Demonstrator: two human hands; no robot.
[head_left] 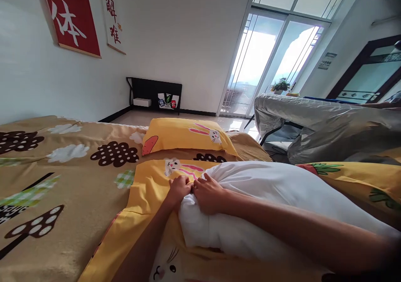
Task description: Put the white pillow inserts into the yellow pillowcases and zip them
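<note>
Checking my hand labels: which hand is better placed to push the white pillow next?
Right, probably: the right hand rests on the white pillow, while the left hand sits at its edge on the yellow pillowcase.

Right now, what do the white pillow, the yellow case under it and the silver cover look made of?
White pillow: soft matte fabric over loose filling, likely; it bunches and dents where gripped.
Yellow case: thin printed cloth, cotton-like, matte, softly wrinkled.
Silver cover: glossy metallic-looking sheet, perhaps coated fabric or foil; sharp shiny creases.
</note>
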